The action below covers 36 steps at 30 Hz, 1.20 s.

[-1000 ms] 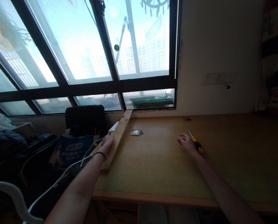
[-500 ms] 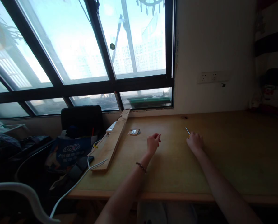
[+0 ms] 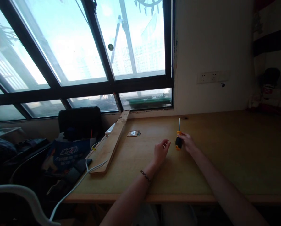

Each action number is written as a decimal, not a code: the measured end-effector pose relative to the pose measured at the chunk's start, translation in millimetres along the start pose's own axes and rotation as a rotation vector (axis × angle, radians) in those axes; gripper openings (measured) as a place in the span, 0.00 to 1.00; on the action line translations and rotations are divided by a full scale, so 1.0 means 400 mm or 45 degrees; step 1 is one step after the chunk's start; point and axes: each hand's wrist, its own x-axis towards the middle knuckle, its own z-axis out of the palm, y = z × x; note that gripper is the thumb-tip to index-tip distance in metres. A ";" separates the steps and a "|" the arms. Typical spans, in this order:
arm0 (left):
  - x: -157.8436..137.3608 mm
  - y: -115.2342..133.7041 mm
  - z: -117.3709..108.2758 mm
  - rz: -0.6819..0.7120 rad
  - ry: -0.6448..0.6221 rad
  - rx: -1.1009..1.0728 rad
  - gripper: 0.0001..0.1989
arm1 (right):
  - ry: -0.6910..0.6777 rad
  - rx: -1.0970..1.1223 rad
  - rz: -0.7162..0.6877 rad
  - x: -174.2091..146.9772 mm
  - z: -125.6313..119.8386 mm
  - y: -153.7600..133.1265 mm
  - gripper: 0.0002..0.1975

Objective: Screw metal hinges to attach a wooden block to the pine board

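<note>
While the right hand (image 3: 187, 142) grips the screwdriver (image 3: 178, 142) by its handle, right of the frame's centre, the left hand (image 3: 161, 152) is near it with curled fingers; whether they pinch anything, I cannot tell. Left of centre, a wooden board (image 3: 108, 150) bounds the table (image 3: 178, 175), a white cable (image 3: 80, 180) over its near end. Beside it lies a small plate (image 3: 133, 133) with dark pieces (image 3: 139, 133), too tiny to make out. Shadow blurs the lower left; both forearms (image 3: 216, 171) are cut off below.

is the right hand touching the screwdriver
Touching: the head view shows the right hand holding the screwdriver by its yellow-and-black handle, with no gap between them.
</note>
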 end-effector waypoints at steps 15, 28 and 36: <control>-0.001 0.011 -0.029 0.099 -0.067 0.459 0.11 | -0.181 0.220 0.080 -0.101 0.089 0.035 0.23; 0.079 -0.102 -0.198 -0.505 0.172 1.020 0.19 | -0.164 0.216 0.136 -0.052 0.045 0.027 0.19; 0.093 -0.180 -0.229 -0.659 0.176 1.101 0.22 | -0.158 0.217 0.130 -0.043 0.041 0.033 0.17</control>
